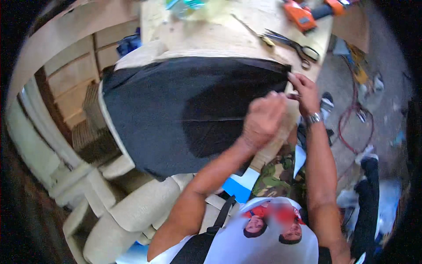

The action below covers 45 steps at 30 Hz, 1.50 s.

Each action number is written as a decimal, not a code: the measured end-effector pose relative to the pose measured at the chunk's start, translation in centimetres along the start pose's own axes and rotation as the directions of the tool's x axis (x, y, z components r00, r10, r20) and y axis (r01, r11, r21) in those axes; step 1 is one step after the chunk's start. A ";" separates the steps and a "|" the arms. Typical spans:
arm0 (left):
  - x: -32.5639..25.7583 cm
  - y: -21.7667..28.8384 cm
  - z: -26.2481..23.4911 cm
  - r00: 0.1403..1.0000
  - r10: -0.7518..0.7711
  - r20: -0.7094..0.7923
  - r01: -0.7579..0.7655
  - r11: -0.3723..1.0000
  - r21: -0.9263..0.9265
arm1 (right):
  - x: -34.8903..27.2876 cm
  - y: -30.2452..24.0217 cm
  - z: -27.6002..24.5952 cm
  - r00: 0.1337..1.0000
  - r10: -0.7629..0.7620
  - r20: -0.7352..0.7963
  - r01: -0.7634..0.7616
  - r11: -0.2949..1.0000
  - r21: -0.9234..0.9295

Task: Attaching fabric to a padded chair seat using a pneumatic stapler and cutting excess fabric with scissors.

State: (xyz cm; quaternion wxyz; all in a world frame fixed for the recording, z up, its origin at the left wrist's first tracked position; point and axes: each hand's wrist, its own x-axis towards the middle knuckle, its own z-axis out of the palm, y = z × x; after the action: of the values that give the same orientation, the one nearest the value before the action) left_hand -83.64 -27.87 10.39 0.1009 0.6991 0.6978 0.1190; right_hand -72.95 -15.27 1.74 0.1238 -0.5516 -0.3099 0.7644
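Observation:
A wide sheet of black fabric (162, 110) is spread over a beige upholstered piece, whose pale edge (116, 127) shows along the left side. At the fabric's upper right corner, my right hand (306, 93) pinches the cloth's edge between thumb and fingers. My left hand (266, 116) is slightly blurred and curled closed over the fabric near its right edge, close to my right hand. Whatever its fingers hold, if anything, is hidden. Black-handled scissors (299, 49) lie beyond my right hand on the wooden tabletop (202, 33).
An orange and black power tool (303, 16) and a thin pointed tool (252, 30) rest on the table. Beige upholstered parts (136, 207) are stacked at lower left, near wooden framing (72, 94). A red hose (351, 119) loops over the floor at right, among scattered scraps.

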 end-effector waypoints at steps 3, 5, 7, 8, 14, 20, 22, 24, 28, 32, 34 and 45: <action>3.2 -5.1 -4.0 0.990 0.139 0.024 -0.140 0.989 0.042 | 0.3 0.7 1.6 0.989 0.035 0.145 -0.035 0.999 0.003; 4.1 -6.2 -4.6 0.985 0.133 0.114 -0.159 0.952 0.263 | -0.3 0.2 1.9 0.982 0.008 0.191 -0.017 0.999 0.049; 4.9 -6.9 -4.6 0.965 0.146 0.219 -0.210 0.928 0.307 | -0.2 0.8 1.8 0.966 0.033 0.256 -0.061 0.993 0.103; 5.0 -7.0 -3.9 0.970 0.145 0.197 -0.194 0.946 0.260 | -0.3 1.3 1.6 0.962 0.037 0.271 -0.072 0.990 0.122; 4.6 -6.2 -1.8 0.939 0.173 0.296 -0.228 0.960 0.163 | -0.9 4.9 0.4 0.948 0.002 0.320 -0.040 0.993 0.113; 2.8 -6.4 -1.2 0.898 0.083 0.433 -0.146 0.983 0.115 | -3.0 8.0 1.2 0.946 -0.273 0.175 0.272 0.962 0.031; 2.9 -6.3 -1.5 0.888 0.068 0.454 -0.132 0.985 0.112 | -3.3 8.7 1.2 0.832 -0.537 0.139 0.551 0.828 -0.103; 3.1 -6.2 -1.7 0.880 0.049 0.472 -0.113 0.988 0.108 | -3.2 8.7 1.3 0.779 -0.603 0.173 0.627 0.756 -0.188; 3.4 -6.3 -1.9 0.858 0.025 0.513 -0.098 0.988 0.116 | -1.7 8.4 1.6 0.820 -0.521 0.236 0.561 0.814 -0.152; 3.8 -6.3 -2.7 0.907 0.053 0.419 -0.129 0.979 0.156 | -0.8 8.5 2.1 0.806 -0.543 0.236 0.587 0.786 -0.195; 3.7 -7.1 -3.2 0.902 0.057 0.428 -0.133 0.980 0.150 | -0.6 8.3 2.2 0.790 -0.560 0.250 0.612 0.741 -0.275; -0.2 -4.3 -1.2 0.883 0.192 0.428 -0.322 0.911 0.256 | -0.2 4.2 1.5 0.869 -0.424 0.255 0.493 0.691 -0.529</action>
State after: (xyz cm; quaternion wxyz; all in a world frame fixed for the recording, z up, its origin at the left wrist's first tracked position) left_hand -88.07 -28.09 10.17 0.1074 0.8028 0.5727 -0.1262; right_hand -73.65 -19.13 -0.33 0.1197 -0.4232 -0.6611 0.6078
